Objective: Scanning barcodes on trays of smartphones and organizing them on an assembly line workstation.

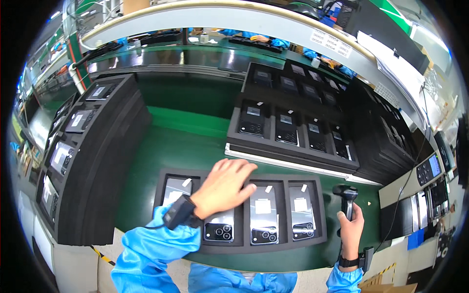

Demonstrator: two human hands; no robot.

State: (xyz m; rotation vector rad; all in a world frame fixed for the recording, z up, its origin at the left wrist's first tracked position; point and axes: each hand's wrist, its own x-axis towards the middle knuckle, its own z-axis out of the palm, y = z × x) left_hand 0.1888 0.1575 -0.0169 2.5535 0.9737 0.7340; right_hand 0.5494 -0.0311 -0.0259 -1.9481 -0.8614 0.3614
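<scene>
Barcode scanner [347,201] is in the right hand [351,227], fingers wrapped around the handle, head up at the far end, just off the right side of a black foam tray [320,215]. Left hand [224,188] is a different story: back of the hand up, fingers loosely stretched toward the far right, thumb sticking out on its own. It's over the second slot from the left, fingertips around the tray's far edge. Can't tell if it's actually touching anything, the underside's hidden.

The tray sits at the near side of a green table [166,141] and has four smartphones [264,219] in a row, one per slot, camera clusters toward the near side. Left wrist and hand cover a chunk of the two on the left. Both sleeves are bright blue, with a chunky black device [180,211] strapped on the left wrist and a black wristband [348,262] on the right.

Tall foam stack [97,195] on the left, more loaded trays [293,150] on the far side, plus another dark stack [383,141] to the right of those. Pale-edged shelf [210,19] runs across above, blue-sleeved co-workers [278,43] way beyond it. Over on the right, a gadget with a lit screen [430,167].
</scene>
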